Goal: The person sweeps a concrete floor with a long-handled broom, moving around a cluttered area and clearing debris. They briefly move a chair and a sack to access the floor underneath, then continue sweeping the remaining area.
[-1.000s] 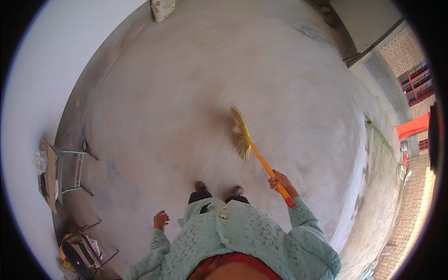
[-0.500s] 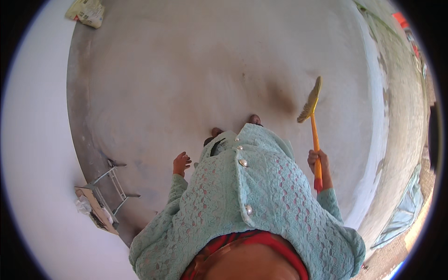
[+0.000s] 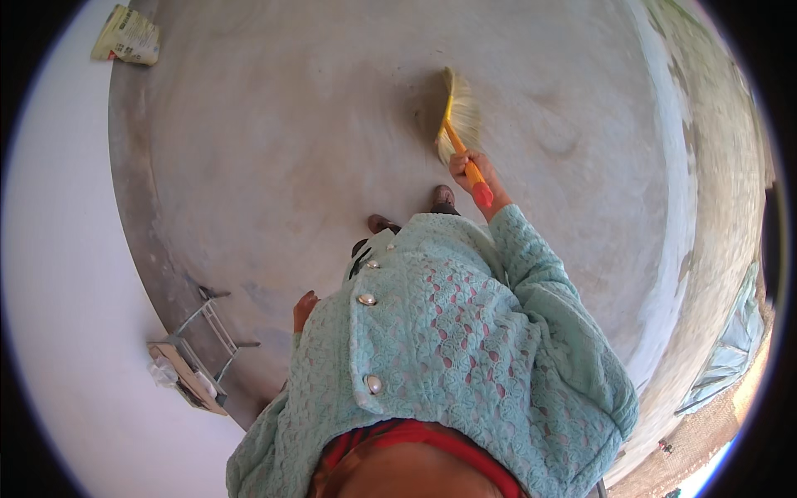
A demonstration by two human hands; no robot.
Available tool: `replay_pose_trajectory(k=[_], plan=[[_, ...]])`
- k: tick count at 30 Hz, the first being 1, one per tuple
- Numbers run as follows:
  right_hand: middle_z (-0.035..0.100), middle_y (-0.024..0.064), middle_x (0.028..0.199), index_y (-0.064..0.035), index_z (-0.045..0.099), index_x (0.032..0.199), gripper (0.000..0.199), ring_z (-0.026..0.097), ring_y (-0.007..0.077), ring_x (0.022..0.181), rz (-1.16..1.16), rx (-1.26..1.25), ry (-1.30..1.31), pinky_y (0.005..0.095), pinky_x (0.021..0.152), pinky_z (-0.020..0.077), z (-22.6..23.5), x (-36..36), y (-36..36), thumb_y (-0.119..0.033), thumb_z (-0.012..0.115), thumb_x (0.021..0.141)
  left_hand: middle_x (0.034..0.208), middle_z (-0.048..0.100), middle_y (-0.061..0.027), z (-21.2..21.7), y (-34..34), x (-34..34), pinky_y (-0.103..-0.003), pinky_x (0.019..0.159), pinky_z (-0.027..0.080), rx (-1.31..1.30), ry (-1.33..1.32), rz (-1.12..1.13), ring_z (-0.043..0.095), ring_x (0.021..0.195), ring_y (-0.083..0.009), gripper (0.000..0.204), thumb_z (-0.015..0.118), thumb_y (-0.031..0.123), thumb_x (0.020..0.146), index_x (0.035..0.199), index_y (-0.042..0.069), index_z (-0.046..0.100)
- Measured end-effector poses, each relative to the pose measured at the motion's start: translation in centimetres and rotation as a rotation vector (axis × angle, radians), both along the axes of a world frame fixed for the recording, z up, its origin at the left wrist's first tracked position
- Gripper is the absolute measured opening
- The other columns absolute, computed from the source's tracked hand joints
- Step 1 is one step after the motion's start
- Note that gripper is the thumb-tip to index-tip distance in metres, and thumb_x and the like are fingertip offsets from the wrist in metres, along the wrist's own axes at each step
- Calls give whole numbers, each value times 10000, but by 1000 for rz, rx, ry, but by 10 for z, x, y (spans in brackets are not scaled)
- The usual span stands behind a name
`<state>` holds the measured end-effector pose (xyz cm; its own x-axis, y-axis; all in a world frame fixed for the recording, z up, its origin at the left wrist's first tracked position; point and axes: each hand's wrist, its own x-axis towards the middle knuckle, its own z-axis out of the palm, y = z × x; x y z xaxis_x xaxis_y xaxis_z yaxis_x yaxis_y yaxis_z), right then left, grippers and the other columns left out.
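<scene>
A broom [image 3: 462, 106] with a yellow head, pale bristles and an orange handle ending in a red tip is held out ahead of my body. My right hand [image 3: 476, 173] wraps round its handle near the red end. The bristles are smeared by motion and fan out to the right; whether they touch the floor I cannot tell. At my left side hangs my left hand [image 3: 305, 310], close to my light green jacket [image 3: 432, 324]. Its fingers are mostly hidden by the sleeve and body, and no object shows in it.
Grey concrete floor [image 3: 274, 166] spreads around my brown shoes [image 3: 444, 197]. A metal-legged stand [image 3: 217, 328] carrying a cardboard box [image 3: 189, 378] is by the white wall [image 3: 58, 249] at left. A printed sack [image 3: 133, 37] lies far left. A bluish-green sheet [image 3: 730, 340] lies at right.
My right hand has swung the broom forward and left, from my right side to ahead of my feet. My left hand has drawn back and down beside my body.
</scene>
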<state>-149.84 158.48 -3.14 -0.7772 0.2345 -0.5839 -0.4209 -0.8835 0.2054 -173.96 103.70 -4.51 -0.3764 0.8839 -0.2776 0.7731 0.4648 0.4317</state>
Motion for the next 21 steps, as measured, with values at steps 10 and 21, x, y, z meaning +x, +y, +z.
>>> replay_pose_trajectory(k=[10,21], plan=[[337,5,592,-10,361,744,78,334,57,445,-29,167,57,159,406,318,96,48,23,-5,436,723,855,597,-134,58,78,41,-279,654,479,36,-790,1122,597,760,-181,358,515,138,776,1082,-47,495],[373,27,608,23,345,813,86,418,80,470,32,-152,-244,183,449,407,92,31,-26,13,413,760,887,593,-110,38,70,58,-331,655,463,10,-1003,1227,590,753,-186,393,519,190,775,1130,26,488]])
